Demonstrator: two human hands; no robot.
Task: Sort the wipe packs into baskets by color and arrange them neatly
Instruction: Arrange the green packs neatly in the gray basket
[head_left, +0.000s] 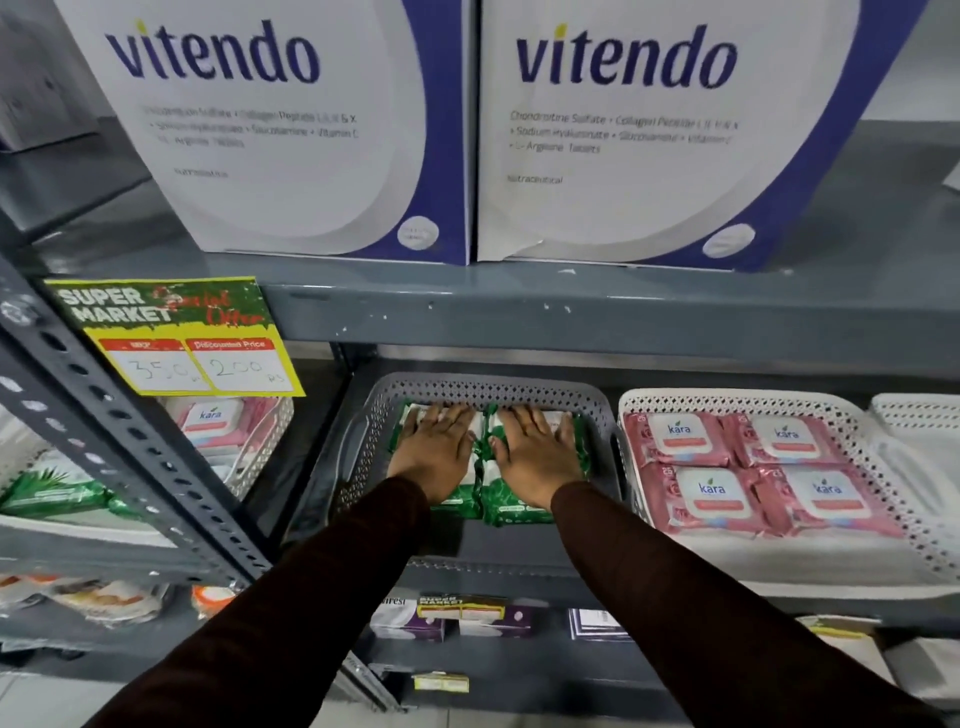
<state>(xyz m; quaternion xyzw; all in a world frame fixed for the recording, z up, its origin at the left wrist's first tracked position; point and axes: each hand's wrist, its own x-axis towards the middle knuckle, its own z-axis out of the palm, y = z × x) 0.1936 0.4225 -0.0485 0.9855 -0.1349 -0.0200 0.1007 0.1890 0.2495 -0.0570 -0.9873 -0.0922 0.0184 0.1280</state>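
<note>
Pressing and squaring the green wipe packs in the grey basket, centre of the shelf. Best done with even downward pressure, both stacks nudged toward 12 o'clock until flush with the back wall, seam between them kept straight. Left hand flat on the left stack, right hand flat on the right; fingers extended, splayed, grasping nothing. Pink wipe packs already gridded in the white basket at 3 o'clock.

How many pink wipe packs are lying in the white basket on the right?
4, in a two-by-two layer in the white perforated plastic basket: back left, back right, front left, front right. More may lie hidden underneath.
</note>
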